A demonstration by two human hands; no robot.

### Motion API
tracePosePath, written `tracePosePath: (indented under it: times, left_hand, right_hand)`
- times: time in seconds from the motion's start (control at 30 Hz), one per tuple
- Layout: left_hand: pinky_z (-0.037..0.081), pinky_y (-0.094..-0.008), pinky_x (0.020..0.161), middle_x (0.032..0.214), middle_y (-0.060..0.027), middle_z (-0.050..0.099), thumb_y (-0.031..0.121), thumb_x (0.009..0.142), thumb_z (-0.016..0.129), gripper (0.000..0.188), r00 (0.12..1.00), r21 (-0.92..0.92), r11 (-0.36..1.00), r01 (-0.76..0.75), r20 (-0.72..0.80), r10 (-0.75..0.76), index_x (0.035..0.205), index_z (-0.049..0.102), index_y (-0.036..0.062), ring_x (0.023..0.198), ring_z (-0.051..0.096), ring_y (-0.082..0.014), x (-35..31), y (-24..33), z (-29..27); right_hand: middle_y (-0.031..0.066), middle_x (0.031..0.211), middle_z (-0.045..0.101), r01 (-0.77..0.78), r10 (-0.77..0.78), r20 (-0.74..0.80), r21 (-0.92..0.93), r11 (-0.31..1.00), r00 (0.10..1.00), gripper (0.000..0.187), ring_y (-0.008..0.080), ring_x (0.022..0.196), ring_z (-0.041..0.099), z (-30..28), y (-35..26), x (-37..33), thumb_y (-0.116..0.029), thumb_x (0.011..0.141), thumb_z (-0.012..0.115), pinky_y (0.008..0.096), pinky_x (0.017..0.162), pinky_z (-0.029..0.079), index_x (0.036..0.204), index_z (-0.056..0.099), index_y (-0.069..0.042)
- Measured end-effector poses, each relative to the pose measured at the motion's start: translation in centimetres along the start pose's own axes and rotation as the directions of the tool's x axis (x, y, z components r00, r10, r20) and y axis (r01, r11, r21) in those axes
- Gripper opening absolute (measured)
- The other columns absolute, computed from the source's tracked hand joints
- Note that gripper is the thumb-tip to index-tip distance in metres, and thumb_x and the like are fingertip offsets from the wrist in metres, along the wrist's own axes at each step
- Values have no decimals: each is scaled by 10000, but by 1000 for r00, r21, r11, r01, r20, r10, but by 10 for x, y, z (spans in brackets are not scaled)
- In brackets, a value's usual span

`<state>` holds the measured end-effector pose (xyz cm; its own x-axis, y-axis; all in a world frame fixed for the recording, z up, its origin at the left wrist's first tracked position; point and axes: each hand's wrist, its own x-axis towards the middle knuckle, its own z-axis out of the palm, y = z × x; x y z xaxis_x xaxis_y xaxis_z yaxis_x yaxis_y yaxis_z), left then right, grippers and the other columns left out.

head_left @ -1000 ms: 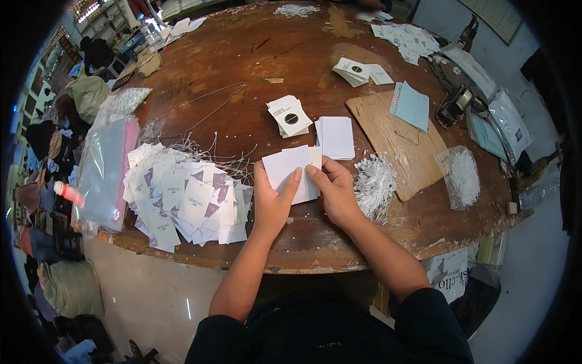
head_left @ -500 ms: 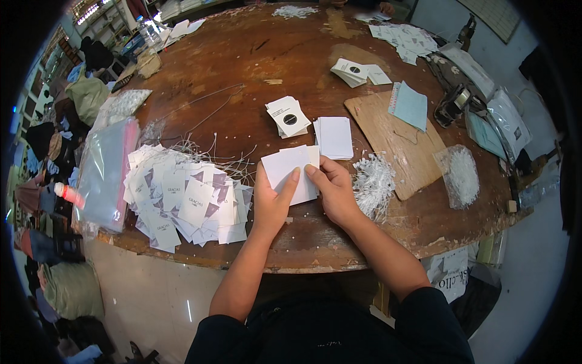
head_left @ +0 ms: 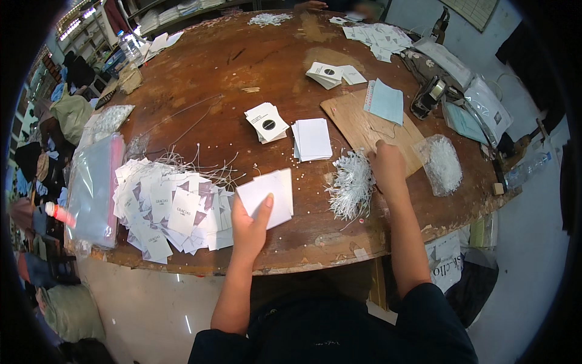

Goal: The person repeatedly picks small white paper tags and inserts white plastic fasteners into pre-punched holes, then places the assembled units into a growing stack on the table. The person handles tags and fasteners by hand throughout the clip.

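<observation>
My left hand (head_left: 248,233) is closed on a few white cards (head_left: 270,197), thumb lying across their face, just above the table's near side. My right hand (head_left: 389,167) has its fingers curled at the upper right side of a bundle of white hang-tag strings (head_left: 351,185). The back of that hand hides what its fingertips pinch, if anything. Left of my left hand spreads a heap of printed tags (head_left: 176,209) with strings trailing off its far side. Beyond the cards stand a stack of blank white cards (head_left: 313,139) and a stack of cards with a black circle (head_left: 267,123).
A wooden board (head_left: 345,115) bears a light-blue notepad (head_left: 384,102). Right of it lies a clear bag of white strings (head_left: 442,161). Plastic sleeves (head_left: 94,188) lie at the table's left edge. A person's hand (head_left: 310,5) shows at the far edge.
My right hand has let go of the cards and moved right to the string bundle. My left hand keeps the cards alone, now lower and tilted. The whole view has shifted slightly.
</observation>
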<state>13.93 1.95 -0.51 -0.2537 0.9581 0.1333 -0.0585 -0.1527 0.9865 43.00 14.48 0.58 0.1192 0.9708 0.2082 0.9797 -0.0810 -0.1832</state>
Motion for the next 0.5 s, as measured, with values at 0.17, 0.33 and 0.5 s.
tracePosePath:
  times: [0.17, 0.33, 0.5]
  left_hand:
    - [492, -313, 885, 1102, -105, 660, 188, 944, 679, 354, 998, 34, 999, -1, 68, -1, 1207, 562, -19, 1012, 611, -149, -15, -9, 1]
    - [497, -309, 881, 1124, -100, 657, 188, 949, 670, 366, 992, -66, 992, 108, 79, -103, 1229, 559, -21, 1018, 613, -143, -16, -5, -3]
    - [492, -307, 914, 1156, -88, 646, 164, 948, 669, 373, 973, -263, 942, 209, 155, -173, 1257, 543, -4, 1048, 612, -135, -15, 0, -3]
  right_hand:
    - [213, 813, 664, 179, -183, -143, -39, 983, 973, 90, 404, 783, 673, 29, 5, 0, -54, 828, 605, 467, 693, 545, 867, 605, 27]
    - [83, 808, 638, 1, 257, 15, 998, -63, 966, 54, 229, 694, 650, -10, 15, 16, 1, 885, 603, 353, 623, 514, 939, 605, 1]
    - [41, 876, 621, 305, -186, -259, 908, 288, 948, 68, 145, 772, 584, -28, -50, -42, -4, 931, 603, 272, 695, 475, 981, 642, -25]
